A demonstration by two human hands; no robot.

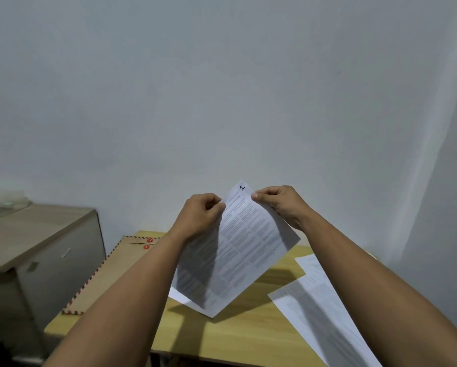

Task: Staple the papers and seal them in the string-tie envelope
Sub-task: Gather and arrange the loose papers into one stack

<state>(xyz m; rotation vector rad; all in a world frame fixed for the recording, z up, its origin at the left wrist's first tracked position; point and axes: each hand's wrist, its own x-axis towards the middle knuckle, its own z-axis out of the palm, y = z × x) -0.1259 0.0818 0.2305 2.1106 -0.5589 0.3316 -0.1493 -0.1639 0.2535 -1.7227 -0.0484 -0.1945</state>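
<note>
Two hands, the left hand [203, 210] and right hand [277, 201], pinch the top corner of the printed papers [238, 250] held tilted above the wooden table [230, 337], seemingly squaring them for stapling, though no stapler shows, while loose sheets [325, 308] lie right and the string-tie envelope [110, 268] waits left.

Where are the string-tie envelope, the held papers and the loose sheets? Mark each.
string-tie envelope [110, 271], head view, bare middle of its brown face.
held papers [238, 250], head view, middle of printed page.
loose sheets [317, 303], head view, shaded middle.
</note>
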